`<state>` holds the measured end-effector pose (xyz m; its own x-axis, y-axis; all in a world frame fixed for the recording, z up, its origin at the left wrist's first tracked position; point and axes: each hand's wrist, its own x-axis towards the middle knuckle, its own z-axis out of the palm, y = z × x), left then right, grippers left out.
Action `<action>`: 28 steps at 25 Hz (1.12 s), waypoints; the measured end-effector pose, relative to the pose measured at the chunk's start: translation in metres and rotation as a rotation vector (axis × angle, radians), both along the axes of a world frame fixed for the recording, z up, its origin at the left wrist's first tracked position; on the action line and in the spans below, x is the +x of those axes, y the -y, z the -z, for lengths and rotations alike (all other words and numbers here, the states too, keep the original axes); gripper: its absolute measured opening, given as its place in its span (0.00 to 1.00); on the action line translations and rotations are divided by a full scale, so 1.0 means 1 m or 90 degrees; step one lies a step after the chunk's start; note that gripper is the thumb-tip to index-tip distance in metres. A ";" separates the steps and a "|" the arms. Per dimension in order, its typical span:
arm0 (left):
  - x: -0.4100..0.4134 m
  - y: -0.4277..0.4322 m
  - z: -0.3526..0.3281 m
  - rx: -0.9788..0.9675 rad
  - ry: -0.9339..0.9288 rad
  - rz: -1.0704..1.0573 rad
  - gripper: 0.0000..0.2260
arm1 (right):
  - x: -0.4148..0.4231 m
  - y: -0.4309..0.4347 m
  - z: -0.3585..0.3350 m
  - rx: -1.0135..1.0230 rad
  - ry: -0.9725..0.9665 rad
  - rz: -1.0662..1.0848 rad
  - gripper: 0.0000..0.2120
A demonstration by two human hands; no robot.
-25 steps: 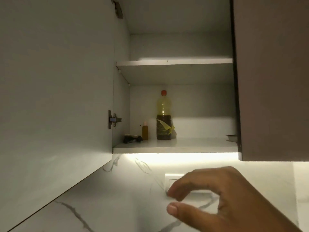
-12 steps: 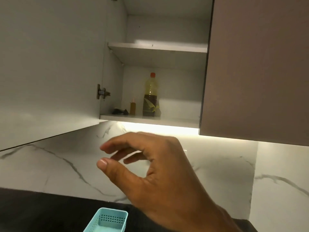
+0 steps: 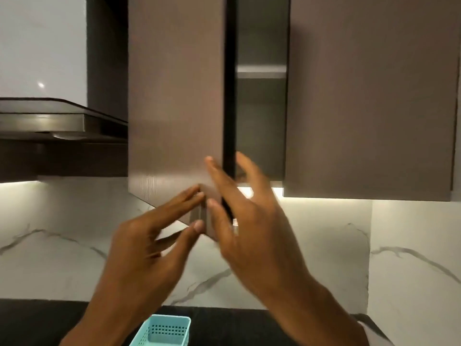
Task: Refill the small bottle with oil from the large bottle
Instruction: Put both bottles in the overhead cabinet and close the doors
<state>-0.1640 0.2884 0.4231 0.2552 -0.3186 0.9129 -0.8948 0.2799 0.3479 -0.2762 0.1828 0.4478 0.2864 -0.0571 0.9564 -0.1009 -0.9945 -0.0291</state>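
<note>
Neither the large nor the small oil bottle is in sight; the brown cabinet door [image 3: 174,96] covers most of the cabinet. A narrow gap to its right shows only a dim shelf edge [image 3: 260,71]. My left hand [image 3: 147,248] reaches up to the door's lower right corner, fingertips on its face and thumb just under its bottom edge. My right hand [image 3: 249,221] is spread across the door's free edge, with one finger on the front and the others past the edge. Both hands are blurred and hold no object.
A second brown cabinet door [image 3: 374,96] is shut on the right. A dark range hood [image 3: 50,121] juts out at the left. Below are the lit marble backsplash [image 3: 62,258], a black countertop [image 3: 37,320] and a small teal perforated basket [image 3: 166,330] at the bottom edge.
The cabinet door has swung from wide open to nearly shut, hiding the bottles. My left hand has come into view, and both hands have risen to the door's corner. The view shifted left.
</note>
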 end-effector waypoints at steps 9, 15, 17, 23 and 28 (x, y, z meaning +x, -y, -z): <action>0.123 0.154 -0.022 0.167 0.272 -0.264 0.36 | 0.025 0.162 -0.004 -0.032 0.008 0.446 0.24; 0.140 0.199 -0.035 0.253 0.323 -0.340 0.33 | 0.067 0.201 -0.009 0.025 -0.046 0.537 0.26; 0.146 0.208 -0.037 0.274 0.335 -0.351 0.33 | 0.075 0.209 -0.012 0.044 -0.064 0.537 0.26; 0.153 0.224 -0.036 0.351 0.357 -0.372 0.34 | 0.095 0.228 -0.023 0.122 -0.128 0.532 0.26; 0.149 0.225 -0.045 0.409 0.372 -0.402 0.33 | 0.100 0.235 -0.031 0.100 -0.188 0.534 0.25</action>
<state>-0.0147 0.0633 0.4676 0.1205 -0.7453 0.6558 -0.8888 -0.3752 -0.2631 -0.1761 -0.0520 0.4783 0.3242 -0.4821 0.8139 -0.8166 -0.5770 -0.0165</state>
